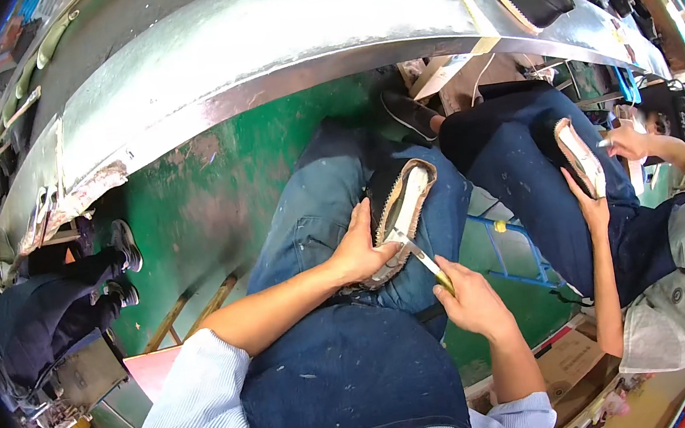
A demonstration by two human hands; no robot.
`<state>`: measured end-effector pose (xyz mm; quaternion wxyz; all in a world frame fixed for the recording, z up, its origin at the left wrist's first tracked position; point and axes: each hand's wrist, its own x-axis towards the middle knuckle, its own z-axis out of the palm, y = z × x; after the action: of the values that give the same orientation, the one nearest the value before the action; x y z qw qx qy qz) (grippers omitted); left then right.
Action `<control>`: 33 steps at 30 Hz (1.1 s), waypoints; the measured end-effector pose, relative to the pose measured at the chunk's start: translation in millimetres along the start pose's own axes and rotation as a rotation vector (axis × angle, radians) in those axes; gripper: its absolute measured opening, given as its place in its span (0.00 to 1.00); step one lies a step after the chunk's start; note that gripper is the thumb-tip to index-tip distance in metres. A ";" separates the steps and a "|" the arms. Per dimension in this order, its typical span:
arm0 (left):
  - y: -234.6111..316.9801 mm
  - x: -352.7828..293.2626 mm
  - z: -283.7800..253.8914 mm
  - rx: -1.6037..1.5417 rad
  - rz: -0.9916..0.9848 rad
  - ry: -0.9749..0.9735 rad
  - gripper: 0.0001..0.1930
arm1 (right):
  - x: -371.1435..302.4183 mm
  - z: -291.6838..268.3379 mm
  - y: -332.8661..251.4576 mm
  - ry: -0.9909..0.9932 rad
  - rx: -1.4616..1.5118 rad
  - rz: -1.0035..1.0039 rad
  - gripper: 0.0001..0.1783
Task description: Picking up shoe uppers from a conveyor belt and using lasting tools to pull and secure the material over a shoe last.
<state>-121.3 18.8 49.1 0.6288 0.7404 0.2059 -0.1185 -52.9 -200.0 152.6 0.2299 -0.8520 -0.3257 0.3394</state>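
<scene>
Green factory floor is showing under my knees at frame centre, where I am bracing an upturned shoe (pixel 399 207) on my lap. My left hand (pixel 361 252) is clamping its side; my right hand (pixel 472 296) is clenching a thin brush (pixel 420 257) whose tip is touching the pale sole, so I judge I am coating it. Next calls for steady strokes along the stitched edge. At right, a co-worker is holding another shoe (pixel 579 156).

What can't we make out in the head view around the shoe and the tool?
- Shoe upper: head view shows only the sole; left hand covers its near end.
- Brush handle: buried in the right hand; its tip is too small to tell any coating.
- Co-worker's shoe at right: fisheye rim bends it, details too small.
</scene>
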 end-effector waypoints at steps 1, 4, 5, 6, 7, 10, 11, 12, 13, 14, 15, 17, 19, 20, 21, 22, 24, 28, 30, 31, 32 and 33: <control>-1.8 -0.4 2.1 -0.006 -0.002 0.004 0.54 | 1.8 -1.9 1.1 -0.006 -0.005 -0.001 0.26; -9.8 0.0 9.7 0.063 0.001 0.057 0.54 | 9.8 -12.9 -7.7 -0.050 -0.162 -0.029 0.30; -12.0 -0.5 11.7 0.085 0.007 0.053 0.54 | 13.2 -19.2 -13.2 -0.055 -0.167 -0.031 0.30; -13.7 -1.6 13.0 0.110 0.012 0.051 0.55 | 18.0 -24.5 -17.2 -0.141 -0.227 -0.006 0.29; -14.3 -3.4 13.8 0.107 0.008 0.054 0.55 | 24.5 -32.8 -27.3 -0.228 -0.287 0.019 0.28; -10.8 -9.8 16.3 0.128 0.009 0.018 0.56 | 45.3 -59.9 -54.3 -0.457 -0.438 0.127 0.20; -8.0 -12.6 16.2 0.107 0.010 0.004 0.55 | 52.2 -65.4 -58.2 -0.569 -0.518 0.141 0.18; -6.3 -13.6 16.3 0.084 0.012 -0.007 0.55 | 60.2 -72.4 -62.6 -0.657 -0.495 0.121 0.17; -12.7 -11.4 16.4 0.080 0.010 -0.006 0.55 | 63.4 -71.9 -62.2 -0.661 -0.496 0.121 0.17; -24.5 -6.7 15.8 -0.288 -0.082 -0.059 0.54 | 66.5 -69.1 -60.1 -0.666 -0.441 0.135 0.17; -31.2 -3.7 13.6 -0.660 -0.174 -0.106 0.53 | 69.9 -65.4 -56.9 -0.674 -0.389 0.146 0.18; -19.6 -2.6 12.7 -0.975 -0.268 0.028 0.39 | 64.6 -49.7 -41.9 -0.605 -0.332 0.136 0.19; -25.9 4.1 13.8 -1.202 -0.352 -0.050 0.32 | 62.4 -31.8 -27.7 -0.484 -0.273 0.116 0.19; -23.0 8.9 16.3 -1.203 -0.350 -0.052 0.32 | 58.1 -22.4 -19.5 -0.410 -0.240 0.086 0.18; -12.3 8.6 20.2 -1.095 -0.413 0.122 0.30 | 55.0 -15.5 -14.6 -0.420 -0.245 0.084 0.18; -4.4 10.5 21.3 -0.975 -0.472 0.292 0.31 | 54.1 -9.8 -12.6 -0.341 -0.177 0.070 0.18; -19.4 28.5 26.4 -0.738 -0.446 0.330 0.30 | 50.0 11.6 0.4 -0.168 -0.078 0.049 0.15; -28.6 46.0 30.9 -0.123 -0.279 0.414 0.29 | 43.1 46.5 8.5 0.087 0.019 0.065 0.13; -14.7 41.1 29.2 0.024 -0.172 0.436 0.28 | 37.1 65.4 5.8 0.243 -0.003 0.051 0.14; -11.9 39.3 29.5 0.022 -0.170 0.440 0.28 | 37.1 69.1 4.5 0.310 -0.012 0.039 0.14; -10.0 37.8 29.7 0.029 -0.159 0.425 0.28 | 34.5 59.3 9.6 0.191 -0.003 0.082 0.16; -10.5 35.8 28.9 0.036 -0.151 0.414 0.28 | 35.6 37.6 7.1 0.009 0.016 0.140 0.18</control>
<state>-91.8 -2.7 19.0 0.5491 0.7426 0.3832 -0.0146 -57.6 -173.1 108.0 0.2139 -0.8724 -0.2618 0.3532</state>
